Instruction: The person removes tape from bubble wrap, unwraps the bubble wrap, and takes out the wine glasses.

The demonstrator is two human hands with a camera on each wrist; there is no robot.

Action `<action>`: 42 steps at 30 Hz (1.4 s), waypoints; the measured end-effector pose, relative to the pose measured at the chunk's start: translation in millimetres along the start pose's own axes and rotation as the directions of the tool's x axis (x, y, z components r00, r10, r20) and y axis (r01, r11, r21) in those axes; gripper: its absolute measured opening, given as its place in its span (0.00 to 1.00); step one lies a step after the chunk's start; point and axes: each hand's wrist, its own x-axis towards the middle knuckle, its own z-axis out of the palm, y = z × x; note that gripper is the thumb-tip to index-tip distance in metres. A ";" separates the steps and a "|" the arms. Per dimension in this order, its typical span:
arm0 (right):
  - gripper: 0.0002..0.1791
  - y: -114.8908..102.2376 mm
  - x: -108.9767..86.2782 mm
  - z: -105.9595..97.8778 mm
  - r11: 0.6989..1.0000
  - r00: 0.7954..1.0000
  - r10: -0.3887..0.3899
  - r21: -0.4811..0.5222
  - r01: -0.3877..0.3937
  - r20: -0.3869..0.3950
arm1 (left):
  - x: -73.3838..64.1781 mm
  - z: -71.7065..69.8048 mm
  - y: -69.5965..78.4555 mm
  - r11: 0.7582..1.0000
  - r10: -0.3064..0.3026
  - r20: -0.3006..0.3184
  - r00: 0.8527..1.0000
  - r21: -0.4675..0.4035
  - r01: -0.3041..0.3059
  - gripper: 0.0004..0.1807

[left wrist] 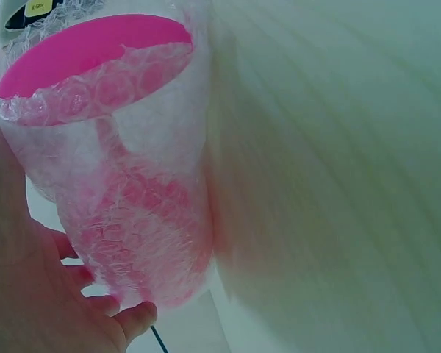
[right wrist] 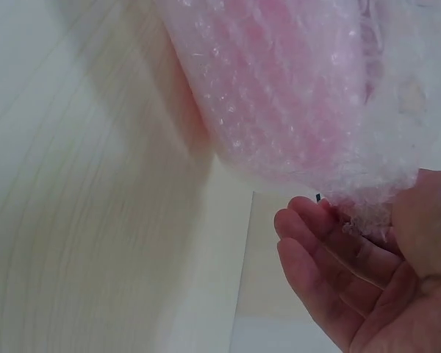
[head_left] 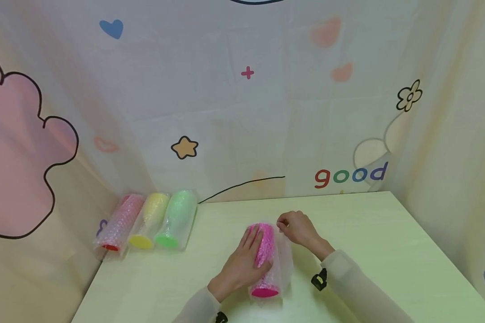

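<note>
A pink cylindrical thing [head_left: 262, 242] lies on the table, loosely covered in bubble wrap [head_left: 284, 264], its flat pink end [left wrist: 95, 59] facing the near edge. My left hand [head_left: 244, 262] rests over it, fingers stretched along its upper part and thumb across its middle. At the far right corner, my right hand [head_left: 301, 229] pinches the edge of the wrap between thumb and fingers. The right wrist view shows the crumpled wrap edge [right wrist: 367, 213] at that hand's fingers [right wrist: 338, 257]; the fingertips' exact hold is partly hidden.
Three similar wrapped cylinders lie side by side at the table's far left: a red one [head_left: 123, 220], a yellow one [head_left: 149, 220] and a green one [head_left: 178, 220]. A printed curtain [head_left: 242, 112] hangs behind and beside the pale table [head_left: 388, 251].
</note>
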 end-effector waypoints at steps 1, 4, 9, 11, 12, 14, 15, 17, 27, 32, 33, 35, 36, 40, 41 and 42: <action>0.06 0.7 -0.2 0.0 1.000 1.000 0.002 0.005 -0.002 0.005 | -0.1 -0.6 0.2 1.000 0.003 -0.001 1.000 0.005 -0.003 0.46; 0.07 0.6 0.0 -0.9 1.000 1.000 0.003 0.016 -0.004 0.027 | 0.3 -3.0 0.8 1.000 0.007 -0.006 1.000 0.030 -0.007 0.45; 0.12 -4.6 2.6 -2.9 0.999 0.998 -0.015 0.031 0.013 0.064 | 4.7 -7.4 0.9 0.997 0.013 -0.037 0.999 0.073 -0.010 0.45; 0.13 -6.7 4.1 -2.8 0.999 0.997 -0.034 0.032 0.032 0.075 | 7.0 -8.5 1.0 0.997 0.012 -0.043 0.999 0.070 -0.009 0.46; 0.14 -7.5 4.9 -2.6 0.999 0.996 -0.042 0.032 0.040 0.078 | 8.3 -8.7 0.9 0.998 0.014 -0.041 0.999 0.062 -0.011 0.46; 0.13 -8.8 6.1 -2.1 0.998 0.995 -0.059 0.028 0.057 0.078 | 10.6 -7.6 1.1 0.999 0.019 -0.032 0.999 0.044 -0.018 0.46; 0.13 -9.3 6.6 -1.9 0.998 0.995 -0.067 0.025 0.066 0.076 | 11.5 -6.6 1.3 0.999 0.020 -0.025 0.999 0.030 -0.019 0.46; 0.12 -9.6 7.5 -1.4 0.996 0.994 -0.083 0.020 0.081 0.068 | 12.8 -4.0 1.1 1.000 0.019 -0.013 1.000 0.007 -0.019 0.45; 0.06 -7.9 5.8 -3.7 0.994 0.994 -0.107 0.003 0.107 0.028 | 9.9 -2.2 -0.3 0.999 0.006 -0.004 1.000 0.032 -0.006 0.47; 0.05 -0.3 4.6 -2.6 0.993 0.993 -0.118 0.005 0.118 0.008 | 7.7 -1.2 -2.7 1.000 -0.002 0.001 1.000 0.023 0.002 0.47; 0.06 0.9 4.5 -2.5 0.993 0.993 -0.117 0.012 0.117 0.006 | 7.3 -0.9 -3.3 1.000 -0.004 0.001 1.000 0.022 0.004 0.47; 0.06 3.5 4.7 -2.3 0.993 0.993 -0.118 0.028 0.117 0.006 | 6.3 -0.2 -4.7 1.000 -0.010 0.004 1.000 0.019 0.010 0.47; 0.06 4.5 4.8 -2.1 0.994 0.994 -0.106 0.041 0.106 0.011 | 5.8 0.1 -5.3 1.000 -0.013 0.006 1.000 0.018 0.013 0.47; 0.06 8.6 4.9 -0.9 0.996 0.997 -0.074 0.061 0.072 0.021 | 3.2 0.5 -6.5 1.000 -0.023 0.010 1.000 0.011 0.023 0.47; 0.06 9.7 4.6 -0.4 0.996 0.998 -0.063 0.060 0.061 0.023 | 2.5 0.5 -6.8 1.000 -0.025 0.010 1.000 0.007 0.025 0.47; 0.06 10.6 4.2 0.2 0.997 0.998 -0.053 0.059 0.051 0.025 | 1.8 0.7 -7.1 1.000 -0.026 0.012 1.000 0.005 0.026 0.48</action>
